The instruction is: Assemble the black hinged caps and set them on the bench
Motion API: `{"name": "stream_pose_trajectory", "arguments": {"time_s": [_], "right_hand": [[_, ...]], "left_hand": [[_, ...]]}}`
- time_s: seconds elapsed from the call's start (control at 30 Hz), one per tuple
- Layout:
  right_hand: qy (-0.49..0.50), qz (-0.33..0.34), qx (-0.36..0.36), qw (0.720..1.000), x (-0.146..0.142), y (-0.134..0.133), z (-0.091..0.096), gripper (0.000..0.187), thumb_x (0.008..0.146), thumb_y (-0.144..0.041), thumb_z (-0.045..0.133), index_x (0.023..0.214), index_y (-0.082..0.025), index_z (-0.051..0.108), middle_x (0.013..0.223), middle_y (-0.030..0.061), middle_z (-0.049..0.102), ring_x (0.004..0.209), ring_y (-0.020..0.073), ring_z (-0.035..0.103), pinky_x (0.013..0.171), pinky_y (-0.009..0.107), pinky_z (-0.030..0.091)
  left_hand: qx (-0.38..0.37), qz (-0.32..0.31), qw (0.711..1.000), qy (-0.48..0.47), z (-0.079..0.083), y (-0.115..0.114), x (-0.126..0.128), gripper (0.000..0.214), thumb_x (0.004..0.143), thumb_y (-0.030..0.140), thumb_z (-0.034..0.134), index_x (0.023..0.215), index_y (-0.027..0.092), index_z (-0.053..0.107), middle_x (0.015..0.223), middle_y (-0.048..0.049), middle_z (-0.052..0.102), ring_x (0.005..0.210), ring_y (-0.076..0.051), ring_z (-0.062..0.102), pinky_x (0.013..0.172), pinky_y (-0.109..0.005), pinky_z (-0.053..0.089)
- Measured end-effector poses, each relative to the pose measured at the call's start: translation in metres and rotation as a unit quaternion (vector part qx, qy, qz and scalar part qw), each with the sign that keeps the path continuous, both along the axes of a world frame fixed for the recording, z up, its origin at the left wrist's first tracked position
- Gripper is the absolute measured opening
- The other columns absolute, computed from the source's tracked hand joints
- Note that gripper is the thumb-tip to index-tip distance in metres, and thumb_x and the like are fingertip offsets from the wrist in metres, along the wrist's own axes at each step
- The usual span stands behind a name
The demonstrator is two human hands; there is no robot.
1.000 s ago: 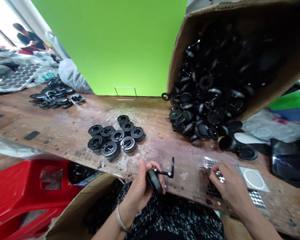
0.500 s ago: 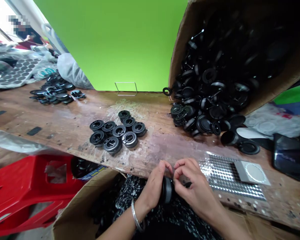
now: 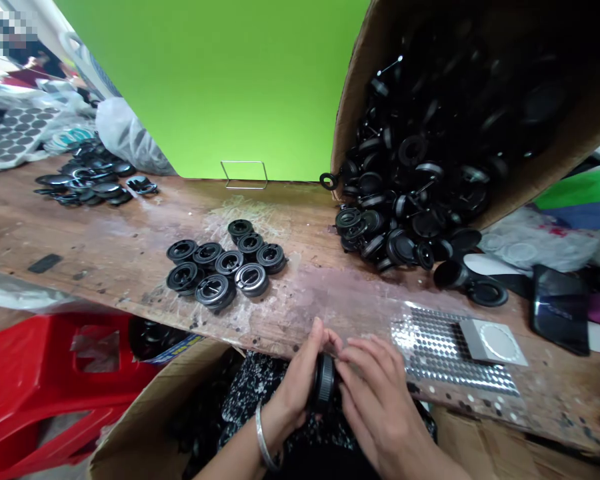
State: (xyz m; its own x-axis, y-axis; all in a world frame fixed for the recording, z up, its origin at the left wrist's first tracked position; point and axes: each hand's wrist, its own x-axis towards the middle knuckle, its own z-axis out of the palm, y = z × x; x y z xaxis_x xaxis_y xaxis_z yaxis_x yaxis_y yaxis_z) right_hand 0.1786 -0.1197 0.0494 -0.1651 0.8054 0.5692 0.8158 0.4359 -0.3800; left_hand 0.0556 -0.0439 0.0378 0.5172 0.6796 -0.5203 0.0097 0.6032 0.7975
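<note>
Both hands meet at the near edge of the worn wooden surface (image 3: 330, 287). The left hand (image 3: 300, 380) is wrapped around a round black plastic disc part (image 3: 324, 383), held on edge just below the surface's lip, over the lap. The right hand (image 3: 375, 393) presses against the disc's other face, fingertips bunched at its upper rim; whether it pinches anything small there cannot be told.

The disc looks light and rigid — hard moulded plastic with a ribbed rim that should give a sure hold around the circumference. Its smooth faces are likely more slippery, so the rim is the place to grip.

Much is hidden: the right palm covers the disc's far face, and any stem or clip on it is out of sight. A cluster of nine similar black ring-shaped caps (image 3: 225, 265) sits well apart on the surface, a tipped brown cardboard box (image 3: 360, 87) spills more black parts at the right, and a perforated shiny sheet (image 3: 445, 353) lies just beside the right hand.
</note>
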Motion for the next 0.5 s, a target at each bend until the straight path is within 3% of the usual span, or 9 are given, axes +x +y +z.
{"name": "stream_pose_trajectory", "arguments": {"time_s": [0.07,0.13,0.23,0.33,0.4,0.5], "right_hand": [[-0.03,-0.002,-0.011,0.999,0.003,-0.006,0.0,0.033,0.088,-0.007,0.05,0.121,-0.008,0.057,0.119,0.0141,0.06,0.122,0.0282,0.044,0.107,0.05,0.03],[-0.021,-0.005,-0.062,0.998,0.016,-0.011,0.002,0.03,0.092,-0.016,0.049,0.121,-0.015,0.059,0.124,0.0113,0.058,0.126,0.0267,0.043,0.104,0.045,0.035],[0.048,-0.092,-0.112,0.988,0.057,-0.014,-0.002,0.02,0.095,-0.025,0.046,0.106,-0.023,0.063,0.121,0.0082,0.057,0.121,0.0234,0.048,0.096,0.04,0.042],[0.026,-0.222,-0.085,0.971,0.105,-0.017,-0.021,0.015,0.09,-0.031,0.054,0.087,-0.021,0.066,0.104,0.0091,0.06,0.102,0.0263,0.054,0.09,0.046,0.041],[-0.008,-0.253,-0.09,0.963,0.126,-0.017,-0.039,0.018,0.086,-0.033,0.056,0.078,-0.022,0.066,0.095,0.0086,0.062,0.095,0.0272,0.054,0.086,0.047,0.04],[-0.024,-0.285,-0.11,0.952,0.133,-0.015,-0.059,0.021,0.085,-0.032,0.054,0.073,-0.022,0.067,0.094,0.0084,0.063,0.096,0.028,0.053,0.084,0.046,0.039]], "left_hand": [[-0.019,-0.004,1.0,-0.001,-0.001,-0.001,0.001,0.059,0.085,0.074,0.031,0.083,0.02,0.054,0.055,0.0052,0.047,0.037,-0.008,0.034,0.031,-0.018,0.02],[-0.013,-0.004,1.0,-0.003,-0.001,-0.001,0.003,0.059,0.085,0.074,0.033,0.082,0.02,0.054,0.053,0.0055,0.047,0.035,-0.007,0.035,0.032,-0.017,0.021],[-0.001,-0.009,1.0,-0.004,0.002,0.0,0.006,0.058,0.085,0.074,0.033,0.082,0.02,0.054,0.05,0.0061,0.046,0.034,-0.006,0.035,0.033,-0.016,0.022],[0.003,-0.015,1.0,-0.009,0.004,0.002,0.007,0.056,0.086,0.074,0.031,0.084,0.021,0.051,0.048,0.0069,0.045,0.031,-0.007,0.035,0.031,-0.015,0.021],[0.006,-0.023,1.0,-0.021,0.004,0.005,0.008,0.055,0.088,0.073,0.028,0.085,0.022,0.05,0.046,0.0072,0.044,0.03,-0.007,0.034,0.029,-0.015,0.021],[0.002,-0.029,0.999,-0.037,0.004,0.007,0.008,0.054,0.089,0.071,0.024,0.087,0.023,0.048,0.043,0.0078,0.041,0.028,-0.007,0.031,0.028,-0.014,0.021]]}}
